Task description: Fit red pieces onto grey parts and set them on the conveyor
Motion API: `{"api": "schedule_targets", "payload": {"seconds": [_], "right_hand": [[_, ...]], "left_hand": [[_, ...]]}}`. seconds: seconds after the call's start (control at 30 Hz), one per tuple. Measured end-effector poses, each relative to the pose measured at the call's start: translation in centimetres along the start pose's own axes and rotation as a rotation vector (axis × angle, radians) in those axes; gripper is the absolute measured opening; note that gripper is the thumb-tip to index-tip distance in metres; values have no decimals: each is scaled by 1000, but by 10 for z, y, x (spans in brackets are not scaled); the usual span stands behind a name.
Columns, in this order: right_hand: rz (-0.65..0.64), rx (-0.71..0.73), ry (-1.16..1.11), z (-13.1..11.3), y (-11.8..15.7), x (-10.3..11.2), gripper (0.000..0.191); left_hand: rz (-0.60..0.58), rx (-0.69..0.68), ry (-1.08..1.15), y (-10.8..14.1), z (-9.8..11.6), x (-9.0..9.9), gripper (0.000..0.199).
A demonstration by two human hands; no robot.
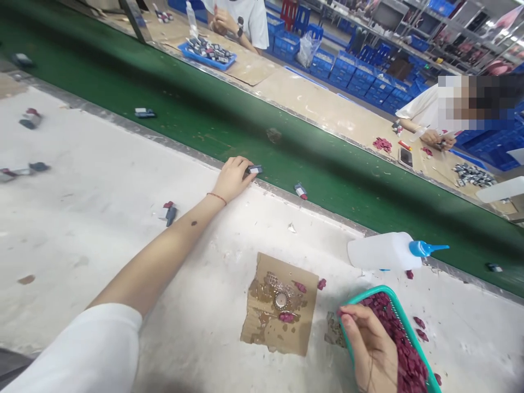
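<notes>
My left hand (234,177) reaches to the near edge of the green conveyor belt (196,139), its fingers closed on a small dark blue and white part (254,170). Over the left rim of a green basket (388,292) filled with dark red pieces (405,349), my right hand (370,344) pinches a small red piece (341,311) between thumb and fingertip. Left of it lies a stained cardboard sheet (262,327) bearing a round metal cap (281,300) and a few red pieces.
A white bottle with a blue nozzle (380,251) lies beside the belt. Small assembled parts (170,214) are scattered on the white table (102,218). More parts (301,191) lie on the belt. Two people work across it, near a blue tray (208,61).
</notes>
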State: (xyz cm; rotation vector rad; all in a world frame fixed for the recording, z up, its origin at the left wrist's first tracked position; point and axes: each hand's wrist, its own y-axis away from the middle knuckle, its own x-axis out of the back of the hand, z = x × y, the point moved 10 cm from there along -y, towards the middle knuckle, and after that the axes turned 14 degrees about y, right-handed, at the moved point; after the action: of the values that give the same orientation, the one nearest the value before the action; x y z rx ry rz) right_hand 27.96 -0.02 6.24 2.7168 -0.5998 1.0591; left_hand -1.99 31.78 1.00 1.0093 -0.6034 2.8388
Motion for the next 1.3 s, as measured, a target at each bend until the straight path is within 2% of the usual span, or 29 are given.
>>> {"api": "schedule_targets", "payload": {"seconds": [0.07, 0.13, 0.2, 0.27, 0.4, 0.47, 0.53, 0.63, 0.73, 0.83, 0.93, 1.03, 1.17, 1.23, 1.3], "right_hand": [[-87, 49, -26, -18, -1, -25, 21], [-159, 79, -21, -31, -3, -49, 23], [-219, 101, 20, -38, -6, -70, 26], [-292, 145, 91, -40, -8, -89, 27], [-433, 251, 206, -37, -3, -115, 27], [-458, 299, 258, -35, 0, -121, 27], [-434, 372, 320, -39, 3, -123, 30], [-360, 477, 395, -49, 4, -122, 36], [-366, 506, 439, -53, 7, -124, 35], [-416, 514, 444, -55, 11, -127, 32], [-424, 500, 391, -56, 13, -128, 31], [-448, 338, 246, -44, 7, -127, 28], [-439, -8, -57, -11, -2, -123, 35], [-408, -149, -228, 3, -4, -122, 42], [-402, -227, -361, 10, -4, -124, 47]], "left_hand": [[50, 13, 112, 2, 4, 6, 28], [138, 94, 328, 8, 2, 13, 25], [220, 225, 634, 22, -4, 13, 26], [234, 361, 974, 43, -3, 3, 28], [66, 675, 1489, 100, 23, -32, 23], [-22, 799, 1615, 130, 41, -43, 21], [-88, 852, 1670, 153, 58, -48, 25], [-236, 865, 1662, 178, 80, -54, 36], [-383, 838, 1585, 194, 95, -60, 39], [-416, 763, 1483, 198, 100, -60, 41], [-411, 628, 1353, 195, 104, -57, 36], [-417, 514, 1187, 195, 108, -53, 29], [-482, 402, 932, 201, 113, -49, 22], [-531, 298, 816, 203, 119, -48, 21], [-559, 171, 722, 204, 128, -47, 22]]}}
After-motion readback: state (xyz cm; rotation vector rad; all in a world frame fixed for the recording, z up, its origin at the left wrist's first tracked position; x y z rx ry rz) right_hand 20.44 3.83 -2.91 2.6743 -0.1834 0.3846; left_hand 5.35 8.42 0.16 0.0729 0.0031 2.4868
